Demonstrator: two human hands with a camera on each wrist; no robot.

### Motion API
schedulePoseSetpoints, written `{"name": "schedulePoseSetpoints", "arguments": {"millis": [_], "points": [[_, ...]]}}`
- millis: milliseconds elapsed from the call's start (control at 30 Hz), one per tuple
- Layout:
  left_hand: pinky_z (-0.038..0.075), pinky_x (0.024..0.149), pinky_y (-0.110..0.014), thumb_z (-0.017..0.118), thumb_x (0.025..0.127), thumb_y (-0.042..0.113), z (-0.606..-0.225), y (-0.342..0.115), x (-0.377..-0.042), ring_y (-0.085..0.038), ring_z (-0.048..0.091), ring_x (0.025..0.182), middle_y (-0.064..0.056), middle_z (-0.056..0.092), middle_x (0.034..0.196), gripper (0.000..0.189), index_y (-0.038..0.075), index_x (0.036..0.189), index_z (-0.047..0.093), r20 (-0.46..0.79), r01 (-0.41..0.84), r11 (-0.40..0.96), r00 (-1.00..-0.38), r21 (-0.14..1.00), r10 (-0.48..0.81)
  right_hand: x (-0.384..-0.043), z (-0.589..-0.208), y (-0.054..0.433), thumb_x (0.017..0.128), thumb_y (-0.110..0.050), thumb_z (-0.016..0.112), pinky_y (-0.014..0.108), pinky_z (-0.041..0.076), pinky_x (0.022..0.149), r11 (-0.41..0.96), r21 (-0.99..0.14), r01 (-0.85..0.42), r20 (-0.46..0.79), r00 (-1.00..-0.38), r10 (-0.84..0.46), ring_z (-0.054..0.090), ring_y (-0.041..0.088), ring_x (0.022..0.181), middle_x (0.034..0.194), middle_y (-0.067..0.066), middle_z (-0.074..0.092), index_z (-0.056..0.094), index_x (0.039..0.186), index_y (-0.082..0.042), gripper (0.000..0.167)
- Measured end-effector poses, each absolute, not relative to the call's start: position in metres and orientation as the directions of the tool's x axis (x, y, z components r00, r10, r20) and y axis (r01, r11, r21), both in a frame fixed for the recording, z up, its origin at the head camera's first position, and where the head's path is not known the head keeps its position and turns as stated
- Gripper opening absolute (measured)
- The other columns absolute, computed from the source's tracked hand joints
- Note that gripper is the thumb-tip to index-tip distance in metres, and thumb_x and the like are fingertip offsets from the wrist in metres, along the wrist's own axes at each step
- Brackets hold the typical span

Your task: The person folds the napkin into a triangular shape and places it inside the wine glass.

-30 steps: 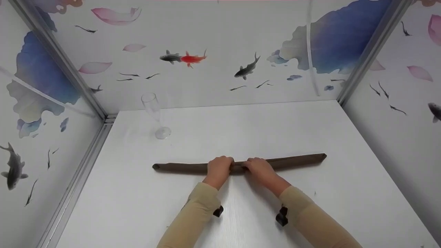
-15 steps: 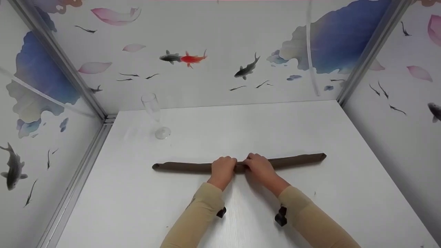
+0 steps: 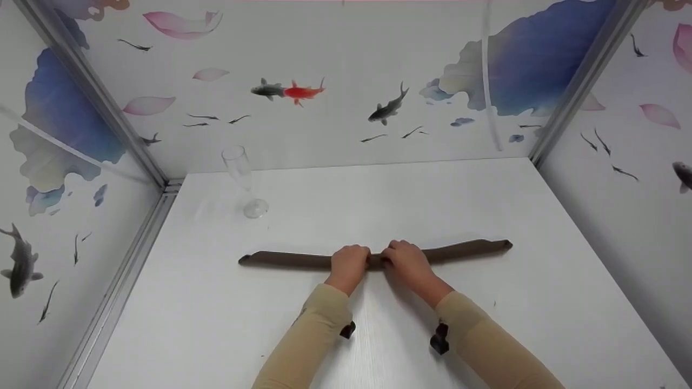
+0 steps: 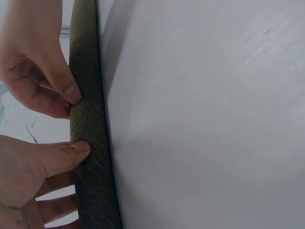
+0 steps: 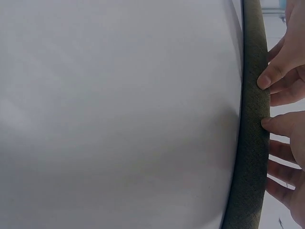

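Observation:
A long brown cloth rolled into a tube [image 3: 297, 261] lies crosswise on the white table in the head view, its two ends tapering to small dark openings. Near its middle, my left hand [image 3: 350, 266] and right hand [image 3: 408, 262] grip it close side by side, fingers over the far side. The left wrist view shows the roll's coarse weave [image 4: 93, 124], with the left thumb [image 4: 81, 147] pressed on the near face. In the right wrist view the right thumb [image 5: 267, 122] presses the roll's edge in the same way.
A clear champagne flute [image 3: 255, 208] stands at the back left of the white table [image 3: 459, 200]. Panels printed with fish and petals [image 3: 335, 48] enclose the table at the back and both sides.
My left hand has shifted slightly right, nearer the right hand. Loose edges at both ends of the roll have risen a little, and the roll has turned slightly.

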State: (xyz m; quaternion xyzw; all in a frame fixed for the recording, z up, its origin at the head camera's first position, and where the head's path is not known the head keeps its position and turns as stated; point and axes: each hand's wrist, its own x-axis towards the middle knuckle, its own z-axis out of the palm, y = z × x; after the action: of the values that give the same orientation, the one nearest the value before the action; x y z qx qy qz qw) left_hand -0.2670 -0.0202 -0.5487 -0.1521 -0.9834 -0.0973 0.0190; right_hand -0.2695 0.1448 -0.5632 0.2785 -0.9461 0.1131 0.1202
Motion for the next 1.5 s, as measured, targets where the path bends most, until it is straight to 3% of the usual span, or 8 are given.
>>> {"name": "schedulePoseSetpoints", "arguments": {"millis": [267,633,1000,1500], "points": [[0.054,0.069,-0.037,0.070,0.091,0.018,-0.550,-0.021,-0.268,-0.023,0.065,0.084,-0.004,0.067,0.089,0.011,0.015,0.100,0.076,0.042,0.292,0.940,-0.957,0.175,0.289,-0.273,-0.566,0.143,0.084,-0.004,0.074,0.039,0.050,0.067,0.826,-0.188,-0.532,0.288,-0.834,-0.471,0.059,0.026,0.074,0.080,0.005,0.060,0.076,0.091,-0.010,0.009],[0.052,0.068,-0.037,0.066,0.095,0.021,-0.558,-0.019,-0.270,-0.024,0.061,0.081,-0.005,0.061,0.084,0.013,0.015,0.097,0.077,0.051,0.286,0.951,-0.958,0.118,0.282,-0.275,-0.569,0.140,0.088,-0.005,0.071,0.041,0.051,0.070,0.852,-0.227,-0.472,0.223,-0.877,-0.426,0.060,0.029,0.077,0.082,0.008,0.062,0.077,0.094,-0.008,0.009],[0.052,0.071,-0.039,0.066,0.094,0.021,-0.558,-0.019,-0.269,-0.025,0.061,0.084,-0.004,0.063,0.087,0.012,0.016,0.097,0.077,0.053,0.271,0.953,-0.963,0.138,0.266,-0.273,-0.561,0.140,0.089,-0.007,0.069,0.045,0.049,0.072,0.889,-0.153,-0.431,0.094,-0.902,-0.422,0.060,0.031,0.079,0.084,0.010,0.062,0.072,0.095,-0.006,0.007],[0.053,0.070,-0.041,0.069,0.092,0.019,-0.560,-0.031,-0.270,-0.026,0.063,0.084,-0.005,0.065,0.087,0.012,0.014,0.097,0.078,0.073,0.252,0.952,-0.967,0.176,0.243,-0.270,-0.571,0.131,0.088,-0.009,0.070,0.043,0.048,0.065,0.878,-0.152,-0.453,0.196,-0.885,-0.423,0.058,0.029,0.072,0.079,0.007,0.060,0.073,0.091,-0.009,0.004]]}}
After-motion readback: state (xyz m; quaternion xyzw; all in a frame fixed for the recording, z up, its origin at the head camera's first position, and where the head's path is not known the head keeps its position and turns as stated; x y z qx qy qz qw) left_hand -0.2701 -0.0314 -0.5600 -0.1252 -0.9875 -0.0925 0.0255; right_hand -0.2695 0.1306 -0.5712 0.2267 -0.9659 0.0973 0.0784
